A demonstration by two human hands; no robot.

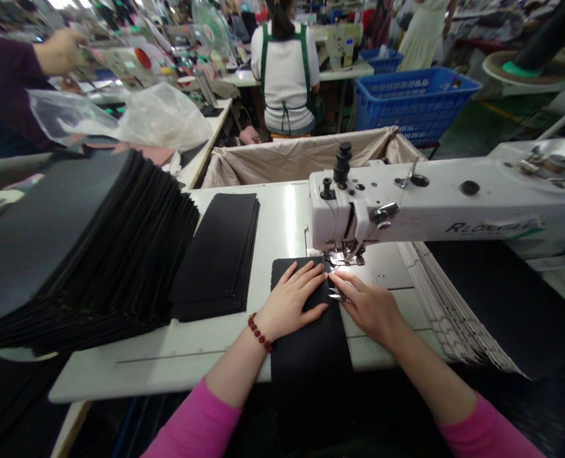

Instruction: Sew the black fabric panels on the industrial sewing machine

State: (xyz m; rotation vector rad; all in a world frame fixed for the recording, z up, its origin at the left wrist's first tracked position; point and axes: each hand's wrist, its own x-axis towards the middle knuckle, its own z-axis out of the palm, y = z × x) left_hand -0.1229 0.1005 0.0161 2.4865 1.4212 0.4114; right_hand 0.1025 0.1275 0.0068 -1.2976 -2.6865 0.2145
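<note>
A long black panel (311, 362) lies on the white sewing table and hangs over its front edge, its far end beside the presser foot (343, 257) of the sewing machine. Flat on this panel rests my left hand (292, 300), fingers spread, a dark red bead bracelet at the wrist. My right hand (371, 308) is at the panel's right edge, closed around small metal scissors (336, 294) whose blades point left over the panel. Its thumb and index finger reach toward the panel edge just below the presser foot.
Left of the panel are a thin stack of black pieces (220, 248) and a tall black stack (72, 235). More layered pieces (497, 299) lie right, under the machine arm (430, 197). Behind are a cloth-lined bin (282, 159), a blue basket (416, 95) and a seated person (286, 76).
</note>
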